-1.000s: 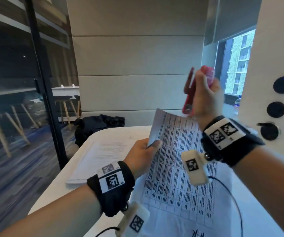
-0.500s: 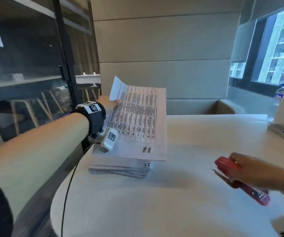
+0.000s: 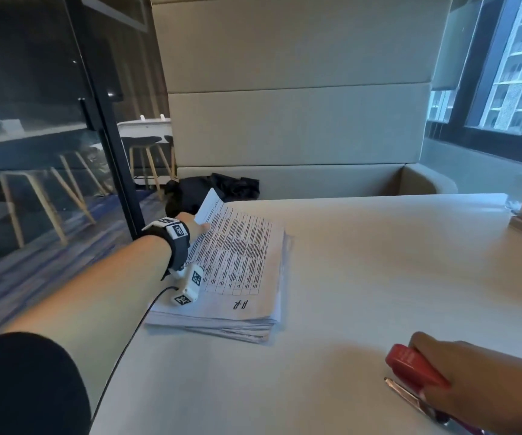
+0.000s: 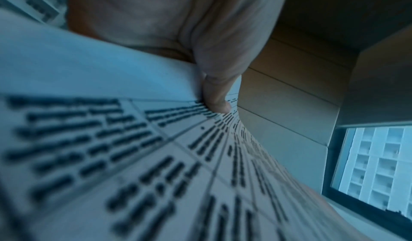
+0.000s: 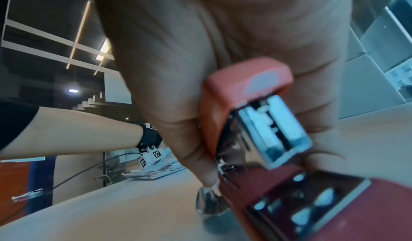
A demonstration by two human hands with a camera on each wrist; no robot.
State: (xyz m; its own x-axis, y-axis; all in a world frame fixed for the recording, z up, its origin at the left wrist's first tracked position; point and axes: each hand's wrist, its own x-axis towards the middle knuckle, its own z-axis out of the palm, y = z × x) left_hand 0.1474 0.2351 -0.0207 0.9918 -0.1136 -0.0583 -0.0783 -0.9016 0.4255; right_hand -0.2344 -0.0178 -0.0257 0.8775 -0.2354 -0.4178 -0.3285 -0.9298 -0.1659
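Head view: my left grip [image 3: 191,225] pinches the lifted far corner of the white printed table sheet [image 3: 237,255], which lies atop the thick white paper stack [image 3: 222,323]. Right of that stack and nearer me, my right grip [image 3: 473,384] clasps the red metal stapler [image 3: 415,367], low over the pale bench [image 3: 379,262].

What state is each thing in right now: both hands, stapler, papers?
left hand: pinches the far corner of the top sheet.
top sheet: lying on the paper stack, far corner lifted.
paper stack: flat on the table, edges uneven.
right hand: grips the stapler.
stapler: red, mouth open, low at the table.
black bag: slumped behind the table.
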